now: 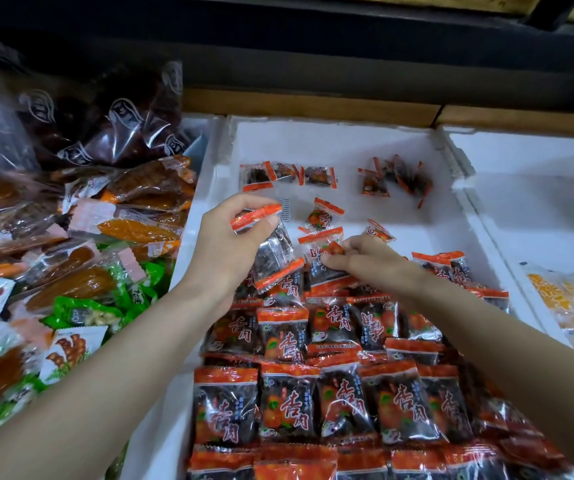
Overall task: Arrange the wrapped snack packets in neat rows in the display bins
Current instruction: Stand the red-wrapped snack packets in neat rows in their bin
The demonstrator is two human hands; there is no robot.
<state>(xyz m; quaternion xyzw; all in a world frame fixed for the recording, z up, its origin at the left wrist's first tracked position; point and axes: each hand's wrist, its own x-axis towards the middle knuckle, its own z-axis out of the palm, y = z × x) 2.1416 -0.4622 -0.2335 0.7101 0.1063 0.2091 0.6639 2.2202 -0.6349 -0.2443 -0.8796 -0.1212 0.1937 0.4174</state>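
Note:
Orange-and-black snack packets lie in overlapping rows [316, 400] across the near half of a white foam bin [330, 140]. My left hand [230, 247] holds one packet [271, 251] by its orange top edge above the rows, clear side facing me. Just to its right, my right hand [368, 261] pinches another packet [320, 254] at the far end of the rows. Loose packets [323, 216] lie scattered on the bin's bare far floor, a few [287, 174] in a line at the back left and a small heap [396, 178] at the back right.
Left of the bin, a pile of mixed snacks [81, 237] in clear, green and white wrappers, with big clear bags [105, 126] behind. On the right, another white foam bin [528, 188] holds yellow packets [569, 303]. A dark shelf [347, 64] runs overhead at the back.

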